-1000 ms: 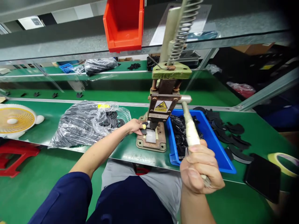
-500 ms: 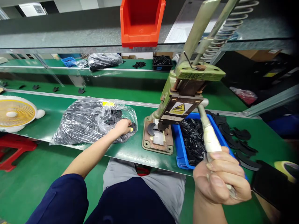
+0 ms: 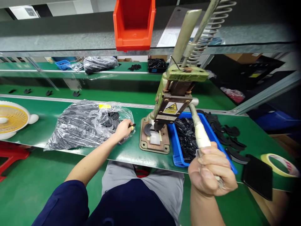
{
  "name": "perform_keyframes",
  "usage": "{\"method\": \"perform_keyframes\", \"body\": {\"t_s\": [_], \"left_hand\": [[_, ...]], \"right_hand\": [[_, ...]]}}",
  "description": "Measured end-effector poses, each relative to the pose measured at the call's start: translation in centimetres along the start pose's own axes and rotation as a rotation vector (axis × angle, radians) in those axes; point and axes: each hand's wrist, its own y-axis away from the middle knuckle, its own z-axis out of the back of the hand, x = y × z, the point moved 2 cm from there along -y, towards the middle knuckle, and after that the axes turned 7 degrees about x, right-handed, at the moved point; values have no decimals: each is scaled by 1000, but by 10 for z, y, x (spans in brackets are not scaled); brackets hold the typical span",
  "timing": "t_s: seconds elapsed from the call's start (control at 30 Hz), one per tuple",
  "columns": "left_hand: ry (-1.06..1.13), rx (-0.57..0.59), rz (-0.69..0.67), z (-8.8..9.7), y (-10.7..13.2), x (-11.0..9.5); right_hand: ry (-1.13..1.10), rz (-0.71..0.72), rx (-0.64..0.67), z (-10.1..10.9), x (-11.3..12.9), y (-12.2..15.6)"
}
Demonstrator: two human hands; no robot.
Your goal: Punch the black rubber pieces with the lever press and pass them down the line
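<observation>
**One hand on the lever, one at the bag**

Head view: the right hand (image 3: 211,172) is fisted around the cream-wrapped lever handle (image 3: 199,135) of the green manual press (image 3: 175,94), whose base carries a black crescent-shaped piece (image 3: 147,129). The left hand (image 3: 123,129) pinches a black flat piece (image 3: 133,125) at the clear plastic bag (image 3: 80,125) on the green worktop (image 3: 127,152). Pull only with fingers clear of the die.

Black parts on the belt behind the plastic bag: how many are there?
4 black parts, in a row left of the press, which may hide more.
</observation>
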Motion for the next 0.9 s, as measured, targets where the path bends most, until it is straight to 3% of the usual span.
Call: {"method": "perform_keyframes", "body": {"t_s": [0.07, 0.23, 0.4, 0.6, 0.67, 0.83, 0.9], "left_hand": [[223, -14, -10, 1, 2, -3], [782, 128, 31, -7, 16, -14], [947, 79, 79, -14, 25, -16], [1251, 251, 230, -19, 27, -25], [1280, 252, 238, -19, 25, -31], [1163, 84, 204, -17, 10, -51], [1103, 96, 224, -17, 2, -62]], "right_hand": [[7, -17, 1, 0, 1, 0], [0, -31, 1, 1, 3, 2], [14, -79, 20, 1, 4, 2], [8, -79, 74, 5, 6, 3], [8, -86, 91, 6, 6, 3], [23, -114, 180, 12, 6, 4], [25, -142, 196, 15, 5, 6]]}}
